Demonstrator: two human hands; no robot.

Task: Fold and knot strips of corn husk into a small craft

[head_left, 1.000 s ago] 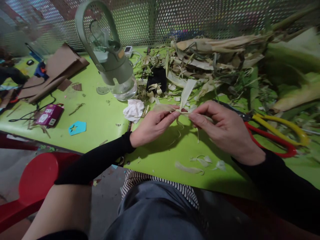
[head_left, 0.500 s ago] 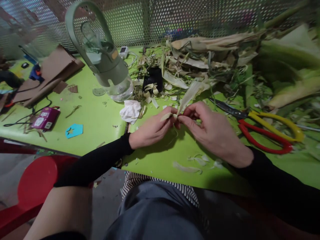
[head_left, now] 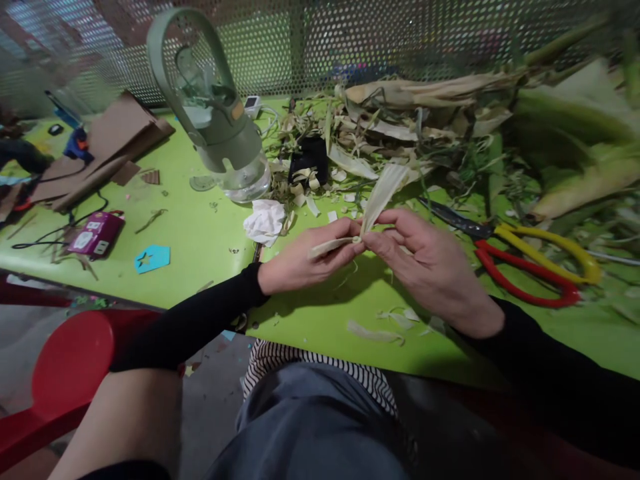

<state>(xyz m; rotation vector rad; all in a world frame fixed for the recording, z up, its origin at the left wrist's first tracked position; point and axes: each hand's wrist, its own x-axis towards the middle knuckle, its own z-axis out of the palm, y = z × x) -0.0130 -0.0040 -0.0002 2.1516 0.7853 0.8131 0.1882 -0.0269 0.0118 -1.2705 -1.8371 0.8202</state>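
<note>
A pale strip of corn husk (head_left: 383, 195) is pinched between my two hands above the green table (head_left: 305, 320). My left hand (head_left: 313, 259) is closed on its narrower end, which sticks out across the fingers. From the right, my right hand (head_left: 425, 263) presses thumb and forefinger together at the strip's middle, where it looks folded or knotted. The wide end fans upward, away from me. Thin fibres dangle below the fingers. Some fingertips are hidden behind the strip.
Scissors (head_left: 530, 250) with red and yellow handles lie at right. Husks (head_left: 430, 110) are heaped at the back. A green water bottle (head_left: 227, 140) and a crumpled tissue (head_left: 265, 222) stand left of my hands. Further left are a purple box (head_left: 96, 235) and brown cardboard (head_left: 107, 143).
The husk's narrow end now reaches further out over my left hand, and its wide end stands more upright. My fingers have shifted slightly at the fold. The view has moved a little.
</note>
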